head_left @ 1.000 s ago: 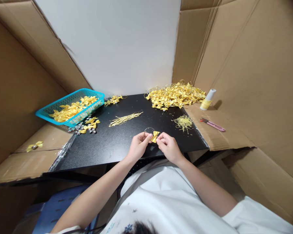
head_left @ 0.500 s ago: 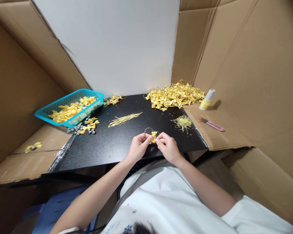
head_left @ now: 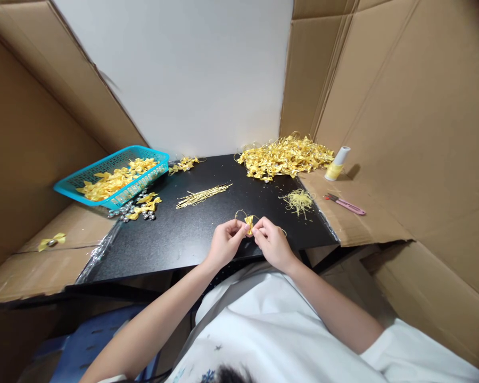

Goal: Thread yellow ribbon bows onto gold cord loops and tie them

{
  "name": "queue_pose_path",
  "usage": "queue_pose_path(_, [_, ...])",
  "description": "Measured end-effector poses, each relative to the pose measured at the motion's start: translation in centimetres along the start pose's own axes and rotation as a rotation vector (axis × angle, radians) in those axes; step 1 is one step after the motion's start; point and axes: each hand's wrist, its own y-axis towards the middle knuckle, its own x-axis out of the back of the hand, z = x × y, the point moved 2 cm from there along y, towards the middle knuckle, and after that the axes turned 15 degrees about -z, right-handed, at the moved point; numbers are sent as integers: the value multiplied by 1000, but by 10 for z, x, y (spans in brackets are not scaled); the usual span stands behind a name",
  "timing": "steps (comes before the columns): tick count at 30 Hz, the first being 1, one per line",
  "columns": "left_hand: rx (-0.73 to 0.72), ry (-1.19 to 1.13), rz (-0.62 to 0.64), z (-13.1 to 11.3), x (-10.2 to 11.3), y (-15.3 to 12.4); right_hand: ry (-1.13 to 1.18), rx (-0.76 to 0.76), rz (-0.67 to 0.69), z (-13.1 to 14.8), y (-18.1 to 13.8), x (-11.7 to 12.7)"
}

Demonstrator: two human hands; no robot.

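Observation:
A small yellow ribbon bow (head_left: 249, 222) with a thin gold thread loop is pinched between both of my hands, just above the near edge of the black table (head_left: 183, 234). My left hand (head_left: 224, 244) grips it from the left with closed fingers. From the right, my right hand (head_left: 272, 242) pinches the bow and its thread. A bundle of gold threads (head_left: 203, 195) lies on the table beyond my hands.
A teal basket (head_left: 110, 176) of yellow bows sits at the left, with loose bows and silver bells (head_left: 138, 208) beside it. A large heap of bows (head_left: 285, 156) lies at the back right. Thread scraps (head_left: 299, 200), a spool (head_left: 337, 164) and pink snips (head_left: 346, 205) lie right. Cardboard walls surround.
Both hands have drawn slightly closer together around the bow, which has turned and looks more squeezed. Everything on the table stays where it was.

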Motion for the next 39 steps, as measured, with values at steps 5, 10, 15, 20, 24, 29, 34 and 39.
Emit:
queue_pose_path(5, [-36,7,-20,4,-1,-1,-43,25,-25,2,-1,0])
queue_pose_path(10, [-67,27,-26,4,-3,-2,-47,19,-31,0,-1,0])
queue_pose_path(15, [-125,91,-44,0,-3,-3,-41,19,-40,-3,-1,-1])
queue_pose_path(20, [-139,79,-48,-3,-2,-6,27,7,-25,-3,-2,-1])
queue_pose_path(24, [-131,61,-102,-4,0,-7,6,37,-24,1,-2,0])
queue_pose_path(29, [-134,63,-138,-5,1,-7,-42,91,-21,5,-1,1])
queue_pose_path(34, [-125,57,-171,-3,1,-8,-8,73,2,2,-2,3])
queue_pose_path(39, [-154,64,-177,-3,2,-10,31,71,28,2,-3,5])
